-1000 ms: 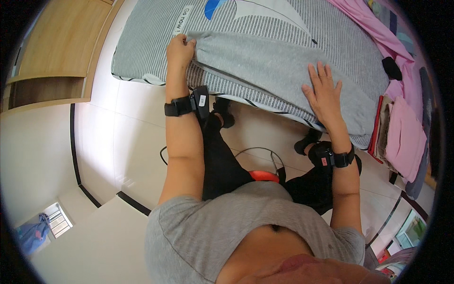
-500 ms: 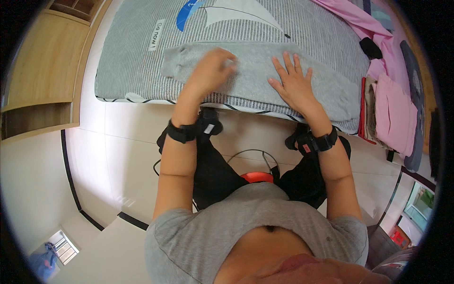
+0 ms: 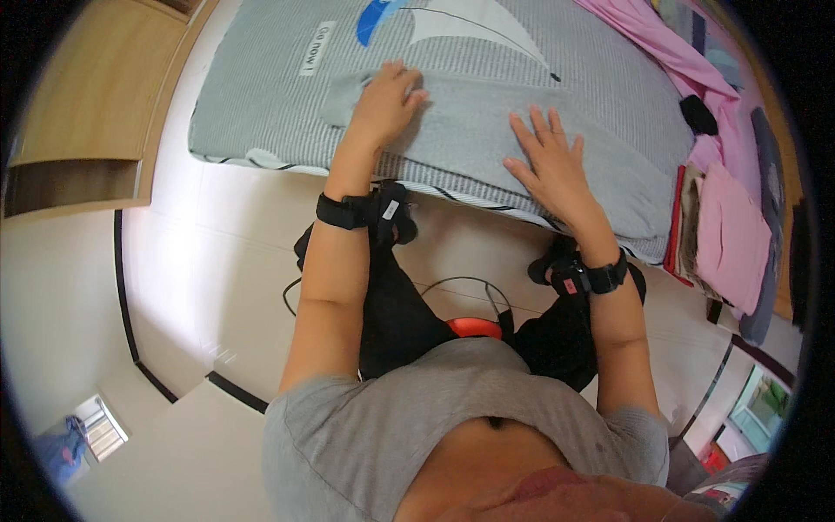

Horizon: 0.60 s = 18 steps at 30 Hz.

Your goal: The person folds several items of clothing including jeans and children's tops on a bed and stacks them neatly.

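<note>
A long grey garment (image 3: 470,126), which looks like sweatpants folded lengthwise, lies flat across the near side of a bed with a grey striped cover (image 3: 252,113). On the garment's left end rests my left hand (image 3: 385,104), its fingers partly stretched and holding nothing. My right hand (image 3: 554,174) lies palm down farther right on the same cloth, fingers spread. The garment's right end spreads toward the bed's near right corner. Both wrists wear black bands.
Beside the bed's right corner are folded clothes, with a pink piece (image 3: 731,239) foremost. A small black cloth (image 3: 698,115) and a long pink cloth (image 3: 639,43) lie behind. At the left stands a wooden cabinet (image 3: 91,96). A red object (image 3: 474,327) sits between my legs.
My left hand has shifted slightly up and come to rest on the garment's left end, with its fingers more extended. My right hand stays spread on the cloth. The whole view has tilted a little.
</note>
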Tool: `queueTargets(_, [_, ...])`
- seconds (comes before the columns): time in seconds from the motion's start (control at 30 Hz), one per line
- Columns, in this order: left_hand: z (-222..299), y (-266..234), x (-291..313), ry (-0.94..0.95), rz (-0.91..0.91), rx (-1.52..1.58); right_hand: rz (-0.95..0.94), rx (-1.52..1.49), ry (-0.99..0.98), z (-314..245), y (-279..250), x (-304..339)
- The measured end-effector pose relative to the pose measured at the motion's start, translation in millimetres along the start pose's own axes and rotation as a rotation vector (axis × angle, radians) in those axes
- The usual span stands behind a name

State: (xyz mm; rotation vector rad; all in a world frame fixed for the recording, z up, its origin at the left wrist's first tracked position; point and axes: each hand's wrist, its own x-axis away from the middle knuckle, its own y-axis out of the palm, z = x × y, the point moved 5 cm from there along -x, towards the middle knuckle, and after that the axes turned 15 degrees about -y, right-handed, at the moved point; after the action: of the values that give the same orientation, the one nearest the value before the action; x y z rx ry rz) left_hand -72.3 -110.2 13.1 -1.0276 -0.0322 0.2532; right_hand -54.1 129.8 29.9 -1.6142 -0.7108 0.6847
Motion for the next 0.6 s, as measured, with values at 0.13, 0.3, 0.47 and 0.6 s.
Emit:
queueTargets(0.13, [-22.3,-44.5,4.8,-0.043,0.277,0.039,-0.039,-0.034,-0.046,-5.8,-6.1,3.5])
queueTargets(0.3, [-50.7,-56.9,3.5,-0.398,0.184,-0.215,-0.028,-0.167,-0.252,-27.0,-4.8,3.1])
queueTargets(0.47, [-48.8,-59.6,3.7,-0.348,0.252,-0.171,0.006,-0.078,-0.314,-40.0,4.4,-1.1])
queueTargets(0.6, [-66.5,-57.6,5.0,-0.431,0.236,0.023,0.033,-0.091,-0.297,-38.4,7.4,-2.7])
